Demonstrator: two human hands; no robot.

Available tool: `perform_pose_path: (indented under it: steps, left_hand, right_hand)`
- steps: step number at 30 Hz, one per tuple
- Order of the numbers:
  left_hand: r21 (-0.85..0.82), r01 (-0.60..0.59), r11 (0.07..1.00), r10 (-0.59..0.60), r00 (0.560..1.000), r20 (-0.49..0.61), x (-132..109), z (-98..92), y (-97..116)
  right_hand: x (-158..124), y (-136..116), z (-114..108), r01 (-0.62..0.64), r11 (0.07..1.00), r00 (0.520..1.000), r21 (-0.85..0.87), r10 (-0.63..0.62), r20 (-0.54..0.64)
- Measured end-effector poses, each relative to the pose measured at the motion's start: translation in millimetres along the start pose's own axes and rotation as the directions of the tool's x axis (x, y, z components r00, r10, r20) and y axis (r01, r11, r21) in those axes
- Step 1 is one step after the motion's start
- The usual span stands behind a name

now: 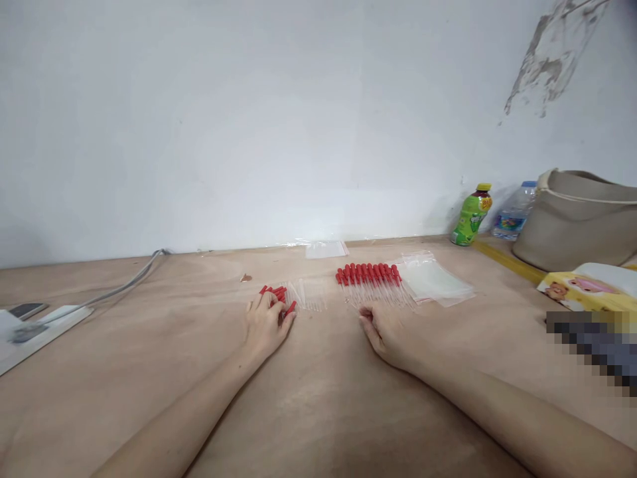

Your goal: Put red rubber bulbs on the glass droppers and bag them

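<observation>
My left hand [263, 323] rests over a small pile of red rubber dropper bulbs [279, 291], and one red bulb [291, 307] shows between its thumb and fingers. Thin clear tubes [306, 295] lie just right of that pile. Farther right, several droppers [371, 282] lie in a row, red bulbs toward the wall and clear stems toward me. Close to the stem tips is my right hand [388, 332], its fingers curled and thumb drawn in. Whatever those fingers hold, if anything, cannot be made out.
Clear zip bags [432, 279] lie right of the droppers, and another bag [326, 249] lies by the wall. A green bottle [470, 216], a water bottle [512, 212] and a beige bin [572, 219] stand back right. A grey cable [124, 285] runs at left.
</observation>
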State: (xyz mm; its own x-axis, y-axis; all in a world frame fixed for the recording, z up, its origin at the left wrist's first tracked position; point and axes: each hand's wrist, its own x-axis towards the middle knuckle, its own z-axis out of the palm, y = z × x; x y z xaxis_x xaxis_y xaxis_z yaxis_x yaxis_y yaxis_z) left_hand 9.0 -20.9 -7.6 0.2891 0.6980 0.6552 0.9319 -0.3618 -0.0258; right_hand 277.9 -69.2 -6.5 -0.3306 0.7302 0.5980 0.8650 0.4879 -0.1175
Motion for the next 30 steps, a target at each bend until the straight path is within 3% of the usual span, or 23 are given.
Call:
perform_pose_path:
  steps: [6,10,13,20,24,27,30]
  left_hand:
    - [-0.264,-0.047,0.963,0.038,0.998,-0.041,-8.9,-13.0,15.8]
    - [-0.516,-0.059,0.854,0.144,0.982,0.125,-20.5,-20.0,36.2]
    - [-0.57,0.004,0.822,0.153,0.962,0.228,-22.5,-19.7,44.0]
    - [-0.64,0.015,0.768,0.173,0.958,0.23,-15.2,-14.1,46.4]
    - [-0.717,0.169,0.676,0.086,0.949,0.304,-17.4,-15.2,52.4]
    - [-0.787,0.325,0.524,0.065,0.906,0.418,-20.2,-16.0,56.8]
    - [-0.822,0.394,0.411,0.067,0.887,0.458,-21.8,-14.6,58.5]
  right_hand:
    - [0.9,-7.2,3.5,0.083,0.984,0.99,0.159,-0.064,-0.125]
    - [0.7,-8.0,-1.7,0.062,0.985,0.997,0.162,-0.055,-0.045]
    - [0.1,-7.3,-2.4,0.038,0.992,0.998,0.119,-0.043,0.041]
    - [0.7,-16.9,-2.9,-0.032,0.972,0.993,0.231,0.004,0.121]
    - [0.2,-23.5,-4.7,-0.052,0.918,0.994,0.393,0.008,0.112]
    - [-2.0,-23.4,0.7,-0.025,0.876,0.994,0.482,-0.031,0.106]
    - [-3.8,-21.5,7.2,-0.006,0.857,0.993,0.515,-0.055,0.104]
